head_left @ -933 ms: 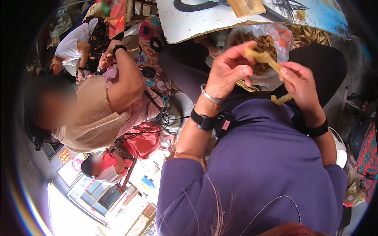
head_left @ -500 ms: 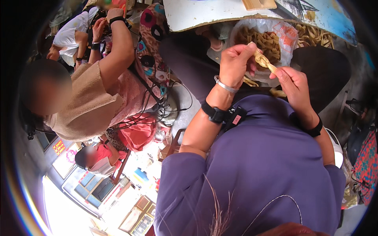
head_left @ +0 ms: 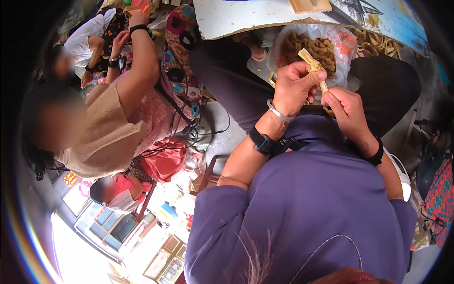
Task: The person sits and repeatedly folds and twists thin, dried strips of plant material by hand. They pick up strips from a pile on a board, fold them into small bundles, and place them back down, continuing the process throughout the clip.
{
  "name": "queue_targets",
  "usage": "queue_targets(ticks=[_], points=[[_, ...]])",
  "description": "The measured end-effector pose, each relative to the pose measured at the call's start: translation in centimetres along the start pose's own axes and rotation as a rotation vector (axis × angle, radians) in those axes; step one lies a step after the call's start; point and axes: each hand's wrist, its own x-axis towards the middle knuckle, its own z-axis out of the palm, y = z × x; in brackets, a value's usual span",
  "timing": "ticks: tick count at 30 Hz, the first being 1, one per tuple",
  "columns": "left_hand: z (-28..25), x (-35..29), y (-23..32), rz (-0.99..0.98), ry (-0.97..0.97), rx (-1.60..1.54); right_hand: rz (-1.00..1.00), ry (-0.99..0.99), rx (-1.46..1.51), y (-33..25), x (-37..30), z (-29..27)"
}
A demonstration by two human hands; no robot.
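Note:
A pale yellow knotted strip (head_left: pixel 310 61) is held up between my hands, its frayed-looking flat end pointing up and away. My left hand (head_left: pixel 292 89) pinches it just below the knot, thumb on top. With thumb and fingertips, my right hand (head_left: pixel 347 108) grips the narrow tail at the lower end. Just beyond my hands stands a white plastic bag (head_left: pixel 346 42) with orange print. Many tan pieces (head_left: pixel 321 48) of a similar look lie in it. What exactly the strip is made of I cannot make out.
A worn white board or tabletop (head_left: pixel 255 16) spans the far side, with a wooden block (head_left: pixel 309 5) on it. Loose tan strips (head_left: pixel 378 45) lie right of the bag. At left a person in a brown top (head_left: pixel 101 128) sits close by; cables (head_left: pixel 182 113) hang between us.
The knotted strip has turned more upright, its free end now showing above my left hand. My left hand has shifted down and right, and my right hand slightly left and down.

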Motion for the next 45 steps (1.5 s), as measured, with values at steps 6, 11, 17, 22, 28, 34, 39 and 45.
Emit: queue_targets(ticks=[6, 11, 17, 22, 28, 34, 39, 45], points=[[-0.7, 0.9, -0.5, -0.003, -0.065, -0.094, 0.121, -0.039, 0.07, 0.5, 0.4, -0.9], [-1.9, 1.8, 1.6, 0.123, -0.054, -0.006, 0.036, 0.083, 0.134, 0.2, 1.6, -0.5], [-0.3, 2.4, 0.9, 0.105, 0.126, 0.009, -0.24, 0.298, 0.033, -0.1, 4.5, 0.6], [0.4, 2.5, -0.4, 0.207, 0.144, -0.022, -0.093, 0.234, 0.14, 1.3, 4.3, 0.7], [0.5, 2.2, -0.7, 0.096, 0.191, -0.049, -0.054, 0.19, 0.102, 0.6, 3.6, 0.3], [-1.8, 2.8, 1.3, 0.181, 0.122, 0.087, -0.067, 0.179, 0.063, 1.7, 3.2, -2.6], [-1.4, 2.6, 5.1, 0.886, -0.283, 0.945, -0.006, 0.106, 0.205, -1.1, 4.5, -3.6], [-1.1, 2.6, 6.6, 0.443, -0.294, 0.466, -0.195, 0.059, -0.079, 0.1, 4.8, -6.1]])
